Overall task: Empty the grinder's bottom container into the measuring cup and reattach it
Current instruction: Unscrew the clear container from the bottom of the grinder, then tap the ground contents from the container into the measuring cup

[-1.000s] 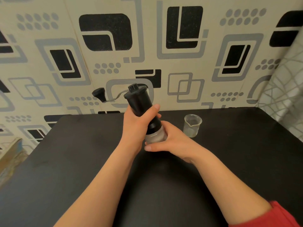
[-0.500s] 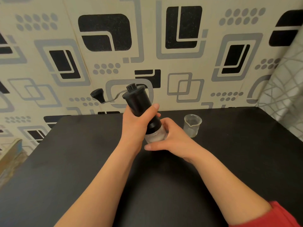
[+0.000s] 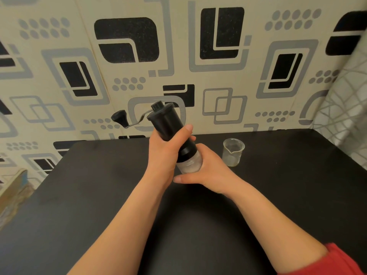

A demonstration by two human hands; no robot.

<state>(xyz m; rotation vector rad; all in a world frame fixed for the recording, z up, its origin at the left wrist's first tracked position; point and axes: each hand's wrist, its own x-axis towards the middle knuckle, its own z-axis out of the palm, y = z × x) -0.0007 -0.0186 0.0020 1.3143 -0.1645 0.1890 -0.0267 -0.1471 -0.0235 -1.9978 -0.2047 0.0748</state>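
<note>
A black hand grinder [image 3: 167,124] with a crank handle [image 3: 119,117] is held tilted to the left above the black table [image 3: 99,195]. My left hand [image 3: 164,155] grips its black body. My right hand [image 3: 206,171] is curled round the clear bottom container [image 3: 189,164], which sits against the grinder's lower end. A small clear measuring cup [image 3: 232,152] with a spout stands upright on the table just right of my right hand, apart from it.
The patterned wall runs along the table's far edge. A patterned cloth [image 3: 345,108] hangs at the right. A cardboard box [image 3: 14,187] sits off the table's left edge. My forearms cross the middle of the table.
The grinder and both hands stay nearly in place. My right hand has shifted slightly round the clear container.
</note>
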